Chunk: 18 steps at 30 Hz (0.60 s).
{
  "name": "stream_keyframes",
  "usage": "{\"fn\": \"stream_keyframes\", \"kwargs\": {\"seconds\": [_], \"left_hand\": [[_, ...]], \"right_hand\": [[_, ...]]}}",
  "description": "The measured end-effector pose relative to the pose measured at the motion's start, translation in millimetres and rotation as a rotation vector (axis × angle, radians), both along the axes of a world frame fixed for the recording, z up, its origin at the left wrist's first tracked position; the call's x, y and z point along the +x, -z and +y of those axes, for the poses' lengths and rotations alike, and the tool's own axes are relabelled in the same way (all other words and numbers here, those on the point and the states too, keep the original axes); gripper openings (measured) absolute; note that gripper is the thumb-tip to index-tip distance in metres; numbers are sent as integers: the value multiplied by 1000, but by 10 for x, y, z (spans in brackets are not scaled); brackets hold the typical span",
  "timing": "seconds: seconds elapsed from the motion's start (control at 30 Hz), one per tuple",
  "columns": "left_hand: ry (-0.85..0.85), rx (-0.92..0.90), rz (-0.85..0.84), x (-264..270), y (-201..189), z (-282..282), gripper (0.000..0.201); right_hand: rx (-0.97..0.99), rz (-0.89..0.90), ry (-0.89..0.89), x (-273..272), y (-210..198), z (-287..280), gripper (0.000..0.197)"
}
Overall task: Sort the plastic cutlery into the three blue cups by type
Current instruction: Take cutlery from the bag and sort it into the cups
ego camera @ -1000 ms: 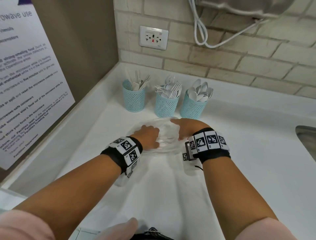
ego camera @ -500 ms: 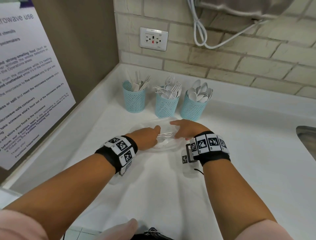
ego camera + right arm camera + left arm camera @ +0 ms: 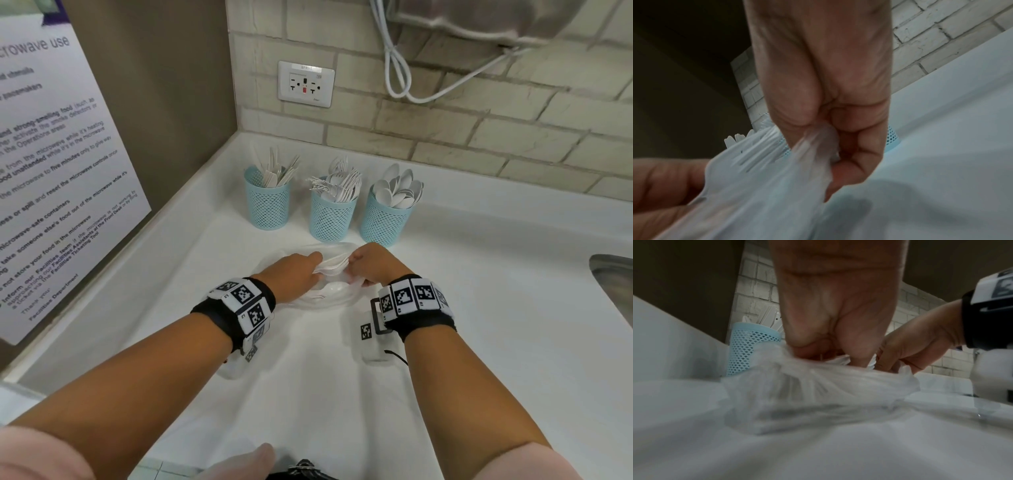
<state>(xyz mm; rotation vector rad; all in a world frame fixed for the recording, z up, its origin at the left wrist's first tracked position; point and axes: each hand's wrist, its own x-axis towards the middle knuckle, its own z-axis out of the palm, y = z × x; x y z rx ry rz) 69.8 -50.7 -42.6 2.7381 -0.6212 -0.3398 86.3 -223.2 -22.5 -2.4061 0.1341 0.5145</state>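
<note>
Three blue mesh cups stand at the back of the white counter: a knife cup (image 3: 267, 200), a fork cup (image 3: 331, 214) and a spoon cup (image 3: 385, 217). In front of them lies a clear plastic bag (image 3: 308, 298) with white cutlery inside. My left hand (image 3: 317, 264) reaches into the bag's mouth and grips a bundle of white cutlery (image 3: 335, 265). My right hand (image 3: 356, 271) pinches the bag's edge beside it. In the right wrist view the right hand (image 3: 834, 142) holds the bag film (image 3: 766, 186), and fork tines (image 3: 735, 138) poke out. The left wrist view shows my left hand (image 3: 830, 350) curled in the bag (image 3: 818, 386).
A brick wall with a power outlet (image 3: 306, 84) and a hanging white cord (image 3: 397, 68) runs behind the cups. A microwave notice (image 3: 51, 171) hangs on the brown wall at the left. A metal sink edge (image 3: 613, 284) shows at the right.
Both hands shifted slightly toward the cups. My left hand has closed on a bundle of cutlery and drawn it partly up from the bag, while the right hand went from lying on the bag to pinching its edge.
</note>
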Motion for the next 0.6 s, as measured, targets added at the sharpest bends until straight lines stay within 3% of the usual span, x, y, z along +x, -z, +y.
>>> {"fn": "stream_keyframes", "kwargs": {"seconds": [0.1, 0.4, 0.53, 0.6], "left_hand": [[-15, -70, -37, 13, -2, 12, 29], [-111, -183, 31, 58, -71, 52, 41], [-202, -479, 192, 103, -85, 77, 20], [-248, -632, 235, 115, -134, 72, 20]], "right_hand": [[-24, 25, -33, -15, -21, 9, 10], [-122, 11, -93, -6, -70, -4, 33], [-198, 11, -141, 27, -60, -19, 39], [-234, 15, -170, 39, -73, -30, 42]]}}
